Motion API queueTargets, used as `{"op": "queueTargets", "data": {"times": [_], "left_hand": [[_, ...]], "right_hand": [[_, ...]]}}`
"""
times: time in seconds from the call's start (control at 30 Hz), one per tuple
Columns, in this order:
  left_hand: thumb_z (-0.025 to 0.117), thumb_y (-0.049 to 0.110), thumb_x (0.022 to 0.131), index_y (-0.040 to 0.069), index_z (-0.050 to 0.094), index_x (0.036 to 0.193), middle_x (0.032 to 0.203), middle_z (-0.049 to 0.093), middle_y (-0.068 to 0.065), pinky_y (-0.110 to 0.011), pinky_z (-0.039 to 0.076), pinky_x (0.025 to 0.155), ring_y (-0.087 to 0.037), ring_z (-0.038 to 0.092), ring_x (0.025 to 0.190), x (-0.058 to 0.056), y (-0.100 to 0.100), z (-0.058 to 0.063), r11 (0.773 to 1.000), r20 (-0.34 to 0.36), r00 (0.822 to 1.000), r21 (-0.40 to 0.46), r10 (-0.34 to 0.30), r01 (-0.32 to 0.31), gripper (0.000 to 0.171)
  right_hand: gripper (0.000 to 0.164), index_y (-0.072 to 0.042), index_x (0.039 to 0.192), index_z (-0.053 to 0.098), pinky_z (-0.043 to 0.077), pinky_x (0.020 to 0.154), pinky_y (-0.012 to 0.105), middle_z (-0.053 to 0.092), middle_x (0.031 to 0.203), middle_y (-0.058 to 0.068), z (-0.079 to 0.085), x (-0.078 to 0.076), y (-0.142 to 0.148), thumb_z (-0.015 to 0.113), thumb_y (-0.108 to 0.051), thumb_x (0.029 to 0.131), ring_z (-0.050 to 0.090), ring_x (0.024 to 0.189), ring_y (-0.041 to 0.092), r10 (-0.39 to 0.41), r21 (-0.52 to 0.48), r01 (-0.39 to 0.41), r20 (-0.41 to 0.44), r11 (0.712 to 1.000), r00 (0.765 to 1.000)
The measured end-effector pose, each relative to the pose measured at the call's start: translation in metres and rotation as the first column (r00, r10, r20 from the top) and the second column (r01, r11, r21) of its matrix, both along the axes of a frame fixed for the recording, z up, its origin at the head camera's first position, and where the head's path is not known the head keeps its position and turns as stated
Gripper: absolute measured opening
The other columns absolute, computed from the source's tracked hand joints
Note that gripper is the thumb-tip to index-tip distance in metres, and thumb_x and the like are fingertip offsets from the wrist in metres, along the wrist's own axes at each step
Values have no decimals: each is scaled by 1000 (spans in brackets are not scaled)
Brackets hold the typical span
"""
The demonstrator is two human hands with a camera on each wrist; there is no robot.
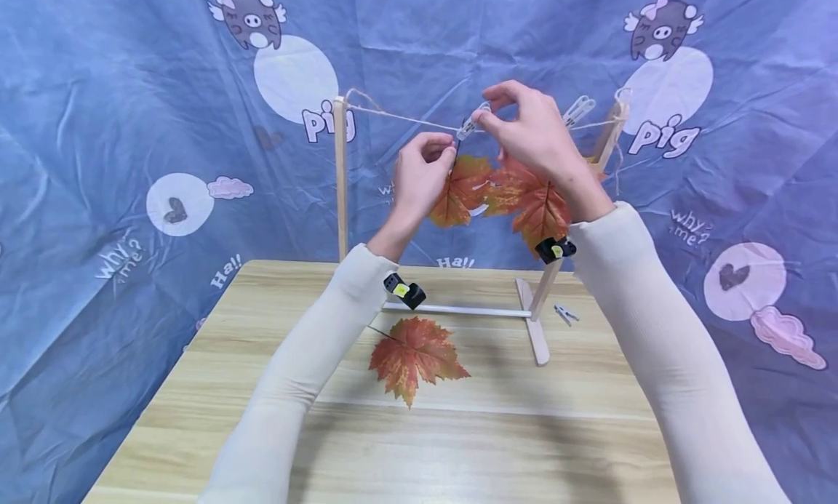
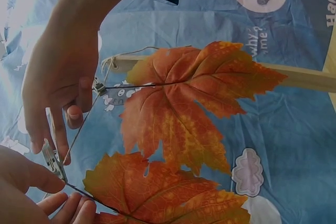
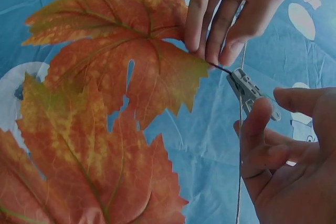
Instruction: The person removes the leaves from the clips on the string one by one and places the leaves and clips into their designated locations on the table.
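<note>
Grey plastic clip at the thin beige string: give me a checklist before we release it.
1. Grey plastic clip meeting the thin dark leaf stem: ok.
2. Clip's firm bite on the thin beige string: cannot tell.
3. Right hand clear of the clip: not ok, overlapping it in the right wrist view.
4. Left hand clear of the stem: not ok, right at it.
5. Loose orange-red jagged leaf lying on the wood-grain table: ok.

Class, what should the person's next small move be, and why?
Probably ease the right hand off the clip: its nose appears to meet the stem at the string, and the left hand pinches the stem, so the leaf should stay steady meanwhile.
</note>
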State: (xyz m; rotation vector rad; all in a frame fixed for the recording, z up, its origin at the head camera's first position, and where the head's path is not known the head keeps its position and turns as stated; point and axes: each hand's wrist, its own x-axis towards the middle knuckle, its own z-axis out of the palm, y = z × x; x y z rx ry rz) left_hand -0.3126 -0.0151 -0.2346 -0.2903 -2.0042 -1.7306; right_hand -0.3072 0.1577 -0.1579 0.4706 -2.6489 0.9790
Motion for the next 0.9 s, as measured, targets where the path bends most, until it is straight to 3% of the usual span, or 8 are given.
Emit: {"op": "queueTargets", "data": {"times": [0.27,0.4,0.63,0.9], "left_hand": [[71,11,102,3,76,118,114,81,-11,-17,58,84,-18,76,104,-4,6,2,1000,9,1000,-14,-15,15,19],[73,10,100,1,75,116,111,80,-13,-16,55,77,-17,76,98,-5,6,3,1000,5,1000,-1,-31,31,17],[75,4,98,-4,74,112,108,79,-18,-15,53,71,-5,67,82,-7,5,3,997,-31,998,44,-56,58,17],[75,3,97,-4,74,112,107,79,-19,-16,55,74,-8,70,86,-9,4,4,995,-23,997,73,-69,70,16]], "right_hand": [[53,-19,151,59,55,74,26,65,147,8,-1,-5,-5,63,-47,106,71,61,28,2,-19,-2,5,1000,1000],[49,-18,148,62,55,68,27,68,144,8,-1,-6,-5,64,-45,106,71,61,26,-2,-36,1,-6,999,1000],[42,-17,143,65,53,58,28,71,137,7,-1,-6,-6,66,-38,106,70,60,24,-1,-57,0,-22,998,1000],[33,-17,133,70,51,48,27,73,122,4,-1,-7,-8,69,-34,105,68,56,25,-10,-108,6,-35,994,999]]}}
